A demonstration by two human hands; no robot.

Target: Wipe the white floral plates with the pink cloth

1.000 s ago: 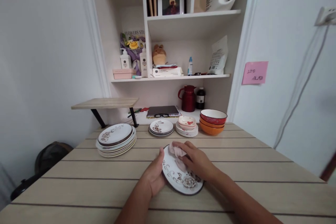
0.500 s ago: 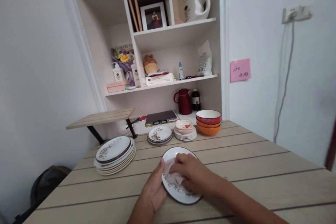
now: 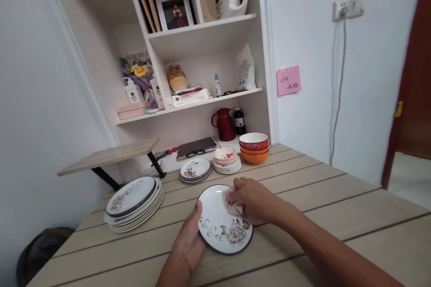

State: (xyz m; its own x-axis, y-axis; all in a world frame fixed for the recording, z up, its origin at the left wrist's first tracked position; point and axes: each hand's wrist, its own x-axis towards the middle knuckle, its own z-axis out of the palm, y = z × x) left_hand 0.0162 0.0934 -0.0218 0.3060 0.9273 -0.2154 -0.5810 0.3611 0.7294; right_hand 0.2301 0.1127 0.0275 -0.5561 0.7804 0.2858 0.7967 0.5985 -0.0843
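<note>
A white plate (image 3: 215,215) with a dark rim and brown flower pattern is tilted toward me above the wooden table. My left hand (image 3: 191,235) grips its left edge, thumb on the rim and fingers underneath. Bunched in the closed fingers of my right hand (image 3: 249,199) is a pale pink cloth (image 3: 231,202), which touches the plate's upper right part. The lower floral pattern shows fully; the cloth covers a bit of the right rim.
On the table (image 3: 313,202), a tall plate stack (image 3: 134,202) stands left. Behind the held plate are small plates (image 3: 195,168), saucers with square dishes (image 3: 227,161) and stacked bowls (image 3: 254,148). A small raised wooden shelf (image 3: 111,157) stands back left, before a red jug (image 3: 225,124).
My right hand with the cloth has moved from the plate's middle to its upper right edge, uncovering the flower pattern. The whole view has turned slightly right.
</note>
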